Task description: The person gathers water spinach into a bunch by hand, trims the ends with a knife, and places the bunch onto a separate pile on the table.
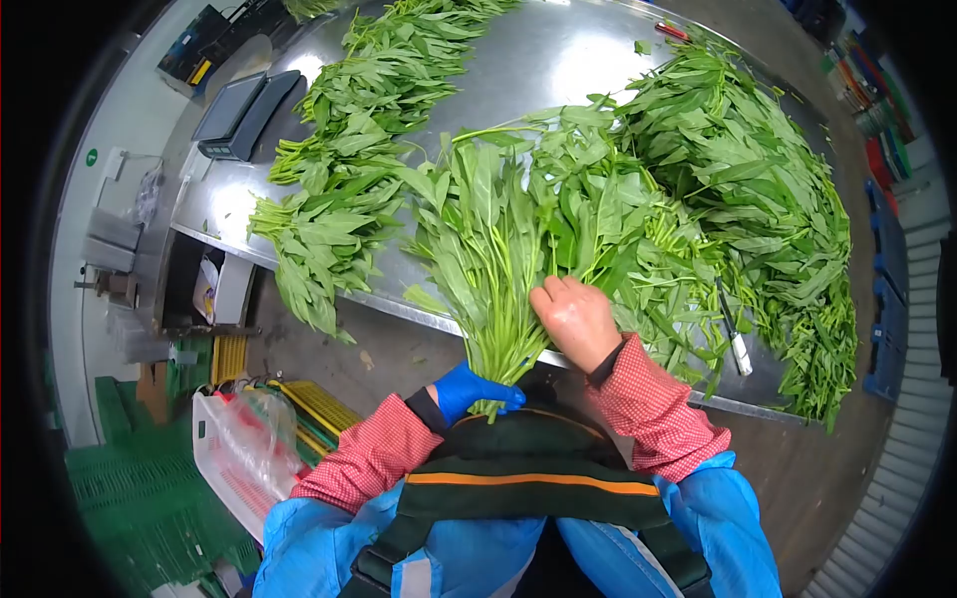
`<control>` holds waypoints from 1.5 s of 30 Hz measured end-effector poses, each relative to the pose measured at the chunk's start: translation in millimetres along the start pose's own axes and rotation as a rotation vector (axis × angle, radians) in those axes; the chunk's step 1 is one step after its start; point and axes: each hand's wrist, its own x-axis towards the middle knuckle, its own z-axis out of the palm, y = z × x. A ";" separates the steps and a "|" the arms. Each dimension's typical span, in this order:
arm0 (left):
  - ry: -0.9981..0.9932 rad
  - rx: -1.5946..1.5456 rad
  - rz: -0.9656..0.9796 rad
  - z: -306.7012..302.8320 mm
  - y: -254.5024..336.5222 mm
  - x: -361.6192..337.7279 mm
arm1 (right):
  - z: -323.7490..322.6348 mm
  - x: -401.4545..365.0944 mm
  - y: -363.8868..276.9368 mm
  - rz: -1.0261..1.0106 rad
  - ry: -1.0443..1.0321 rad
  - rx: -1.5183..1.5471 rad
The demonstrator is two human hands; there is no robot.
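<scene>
My left hand [475, 393], in a blue glove, is closed round the lower stems of a bunch of water spinach [488, 259] at the table's near edge. The leaves of this bunch fan out away from me. Bare and curled, my right hand [576, 321] is against the right side of the bunch, fingertips pressed together; what they pinch, if anything, is hidden. Loose water spinach [648, 239] lies just beyond it. To its right, a knife [738, 339] with a white handle rests among the stems.
A big heap of greens [748, 179] covers the table's right side. Tidy bunches [349, 189] form a row at left, beside a scale [244, 115]. A red-handled tool [673, 32] lies at the far edge. Below left are a pink-and-white basket [234, 448] and green crates [140, 498].
</scene>
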 end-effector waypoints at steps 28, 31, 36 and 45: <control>0.018 0.145 0.119 5.7 22.3 -34.3 | -83.5 1.9 1.8 0.358 -0.065 0.916; -0.044 0.165 0.174 1.9 17.7 -29.6 | -60.2 12.2 2.3 0.331 0.111 0.535; -0.015 0.162 0.197 13.3 19.5 -21.6 | -44.9 14.1 2.8 0.494 -0.013 0.563; 0.073 0.181 0.198 16.0 22.2 -15.2 | -18.1 -3.4 5.3 0.652 -0.017 1.502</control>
